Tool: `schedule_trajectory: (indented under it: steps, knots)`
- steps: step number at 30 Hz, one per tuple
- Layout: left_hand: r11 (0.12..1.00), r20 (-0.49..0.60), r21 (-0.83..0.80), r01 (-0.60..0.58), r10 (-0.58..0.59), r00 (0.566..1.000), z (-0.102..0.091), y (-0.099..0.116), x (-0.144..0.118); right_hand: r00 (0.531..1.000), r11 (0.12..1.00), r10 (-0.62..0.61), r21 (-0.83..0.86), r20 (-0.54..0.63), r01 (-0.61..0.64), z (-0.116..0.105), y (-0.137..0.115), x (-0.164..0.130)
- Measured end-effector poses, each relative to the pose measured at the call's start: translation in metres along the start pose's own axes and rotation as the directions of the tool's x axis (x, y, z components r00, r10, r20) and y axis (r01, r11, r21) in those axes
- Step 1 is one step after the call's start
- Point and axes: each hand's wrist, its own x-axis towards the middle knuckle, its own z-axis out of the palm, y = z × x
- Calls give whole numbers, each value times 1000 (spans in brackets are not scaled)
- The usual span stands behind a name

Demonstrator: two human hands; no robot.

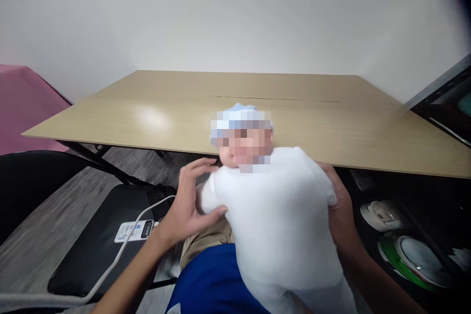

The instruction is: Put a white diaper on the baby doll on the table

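Observation:
A baby doll [279,216] in a white outfit and a pale blue cap leans upright in front of my body, its back towards me. Its face area is blurred out. My left hand [191,201] is closed around the doll's arm on the left, thumb on the near side. On the other side, my right hand [340,211] grips the doll's other arm and flank, with its fingertips hidden behind the white cloth. The doll's head shows in front of the near edge of the wooden table [176,117].
A black chair seat [91,240] with a label and a white cable [125,243] across it is at lower left. Pink cloth [29,108] hangs at far left. Round dishes, one green-rimmed [401,260], lie below the table at right. A white partition [228,19] stands behind.

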Motion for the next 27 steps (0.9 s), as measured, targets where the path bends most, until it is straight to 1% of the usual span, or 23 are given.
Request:
schedule_trajectory:
  steps: [1, 2, 3, 5, 7, 9, 10, 12, 14, 16, 18, 20, 22, 24, 25, 27]
  knots:
    - [998, 112, -40, 42, -37, 993, -2, -8, 14, 999, 1000, -7, -6, -38, 7, 0, 0, 5]
    - [994, 226, -63, 89, -73, 971, -4, -14, 29, 998, 1000, -12, -15, -62, 11, 0, 1, 12]
    - [988, 330, -58, 140, -113, 937, -5, -19, 44, 998, 1000, -8, -25, -69, 6, 0, 3, 19]
    - [981, 430, -20, 195, -168, 887, -5, -26, 72, 999, 999, 21, -44, -35, -23, -2, 7, 36]
    - [981, 464, 1, 193, -171, 869, -2, -32, 95, 998, 993, 51, -110, 30, -48, -11, 12, 55]
    - [985, 487, -1, 173, -151, 860, 2, -40, 112, 994, 960, 70, -278, 83, -45, -26, 16, 73]
    - [986, 503, -2, 164, -141, 853, 5, -44, 119, 992, 916, 80, -400, 102, -33, -34, 17, 81]
    - [989, 541, 2, 149, -126, 831, 10, -52, 130, 988, 782, 87, -623, 124, 10, -49, 19, 93]
    - [991, 580, 28, 130, -122, 806, 15, -59, 139, 987, 666, 96, -746, 130, 33, -59, 22, 100]
    - [992, 611, 56, 112, -122, 782, 19, -64, 147, 985, 620, 112, -784, 133, 35, -64, 29, 105]
    - [992, 629, 73, 98, -122, 768, 21, -70, 156, 982, 618, 119, -785, 150, 45, -66, 39, 108]
    - [995, 639, 57, 88, -104, 762, 23, -78, 164, 986, 624, 57, -777, 155, 86, -67, 52, 112]
    - [995, 642, 39, 91, -95, 761, 26, -88, 171, 986, 631, -50, -760, 158, 154, -66, 65, 117]
    - [993, 644, 39, 114, -112, 757, 28, -100, 176, 976, 634, -142, -742, 166, 218, -64, 77, 124]
    - [990, 644, 49, 132, -132, 754, 29, -106, 178, 971, 634, -166, -736, 172, 238, -61, 82, 128]
    - [983, 638, 72, 170, -176, 749, 32, -118, 183, 968, 635, -175, -732, 177, 249, -56, 90, 137]
